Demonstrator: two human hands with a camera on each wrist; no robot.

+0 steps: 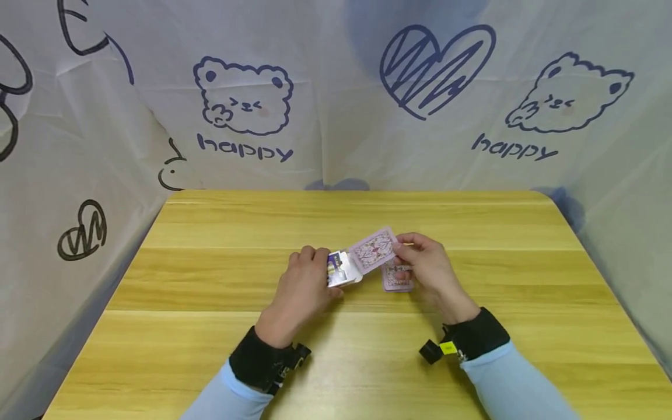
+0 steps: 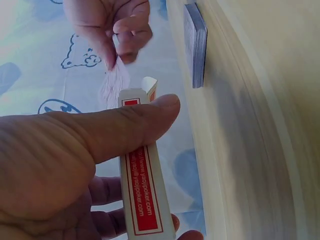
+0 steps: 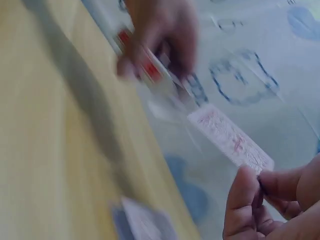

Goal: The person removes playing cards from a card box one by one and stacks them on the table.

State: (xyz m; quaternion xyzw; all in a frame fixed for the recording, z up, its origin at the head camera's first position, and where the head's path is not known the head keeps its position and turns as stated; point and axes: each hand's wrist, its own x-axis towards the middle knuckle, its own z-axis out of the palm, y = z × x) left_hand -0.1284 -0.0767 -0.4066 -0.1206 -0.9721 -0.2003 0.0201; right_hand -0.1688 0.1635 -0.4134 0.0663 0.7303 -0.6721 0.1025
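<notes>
My left hand [image 1: 303,286] grips a playing card box [image 1: 340,269] above the table, thumb along its printed side in the left wrist view. The box's open end with its raised flap [image 2: 151,88] faces right. Between thumb and fingers, my right hand [image 1: 427,265] pinches a pink-backed playing card [image 1: 374,251] by its far end. The card's other end lies at the mouth of the box; whether it is inside, I cannot tell. Below the right hand, a stack of playing cards [image 1: 395,281] rests on the table, partly hidden by the fingers.
The wooden table [image 1: 236,221] reaches back to a white cloth [image 1: 336,105] with drawn bears and hearts, which also hangs at both sides. Black straps with small cameras [image 1: 433,351] sit on both wrists.
</notes>
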